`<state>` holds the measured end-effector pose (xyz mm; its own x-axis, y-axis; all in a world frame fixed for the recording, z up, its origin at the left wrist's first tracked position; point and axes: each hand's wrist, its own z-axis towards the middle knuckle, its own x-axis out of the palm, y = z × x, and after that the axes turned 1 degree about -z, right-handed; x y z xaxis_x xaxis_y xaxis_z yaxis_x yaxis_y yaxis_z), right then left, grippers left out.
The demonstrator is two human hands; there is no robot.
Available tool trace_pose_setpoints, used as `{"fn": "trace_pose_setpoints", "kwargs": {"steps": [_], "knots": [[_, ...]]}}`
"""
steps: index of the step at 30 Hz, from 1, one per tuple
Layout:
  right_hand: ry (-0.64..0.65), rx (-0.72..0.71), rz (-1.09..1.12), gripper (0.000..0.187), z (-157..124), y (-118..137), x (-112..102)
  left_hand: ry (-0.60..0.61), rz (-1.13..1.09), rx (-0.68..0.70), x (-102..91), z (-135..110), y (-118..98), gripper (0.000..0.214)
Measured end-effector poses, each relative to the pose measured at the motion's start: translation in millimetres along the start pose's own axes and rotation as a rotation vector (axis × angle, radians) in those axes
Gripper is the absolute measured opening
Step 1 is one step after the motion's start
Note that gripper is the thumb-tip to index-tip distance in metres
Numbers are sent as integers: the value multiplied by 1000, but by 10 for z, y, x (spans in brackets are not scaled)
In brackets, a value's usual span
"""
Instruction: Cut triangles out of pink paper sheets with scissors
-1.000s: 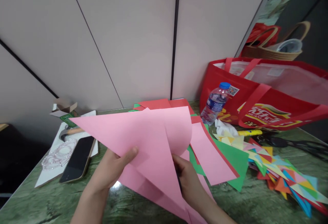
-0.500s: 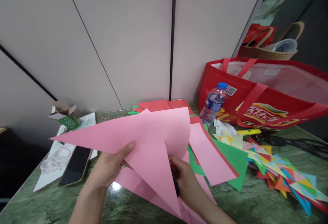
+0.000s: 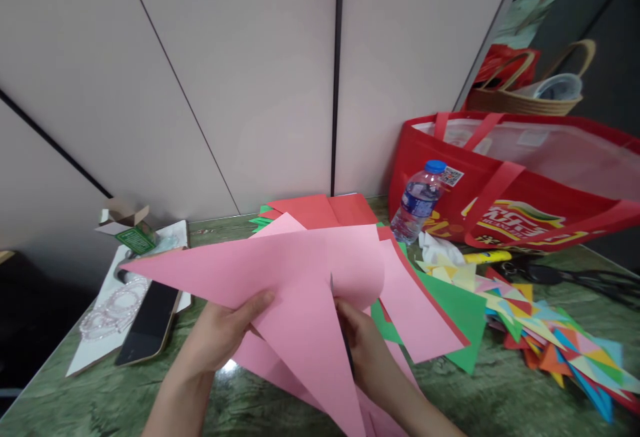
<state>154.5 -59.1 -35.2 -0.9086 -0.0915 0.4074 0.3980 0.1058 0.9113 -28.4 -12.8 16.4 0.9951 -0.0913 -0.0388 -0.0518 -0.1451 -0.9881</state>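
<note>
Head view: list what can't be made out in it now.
All in the head view:
Left hand: most fingers hidden behind the pink paper.
Dark-handled cutting tool: mostly hidden by the right hand and pink paper.
Red shopping bag: right end cut off by the picture's edge.
Plastic bottle: label print too small.

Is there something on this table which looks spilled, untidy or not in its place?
Nothing looks spilled. The crumpled white tissue beside the bottle looks untidy near flat green paper, and the small box at left has its flaps open.
</note>
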Motion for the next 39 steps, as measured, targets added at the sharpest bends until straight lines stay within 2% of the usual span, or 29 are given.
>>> {"fn": "trace_pose_setpoints", "kwargs": {"steps": [8,24,30,35,39], "knots": [[-26,-3,53,28,5,-35,0,-19,-24,15,24,-26,-22,33],[-67,-60,-7,22,1,-76,6,-30,-1,10,34,-39,-27,36],[-92,-69,-66,29,-3,-72,-11,-43,15,15,51,-58,-46,36],[-72,-69,-95,18,-4,-79,-29,-74,20,30,75,-73,-64,34],[-92,-69,-119,9,-14,-55,-18,-39,30,25,58,-70,-56,34]]}}
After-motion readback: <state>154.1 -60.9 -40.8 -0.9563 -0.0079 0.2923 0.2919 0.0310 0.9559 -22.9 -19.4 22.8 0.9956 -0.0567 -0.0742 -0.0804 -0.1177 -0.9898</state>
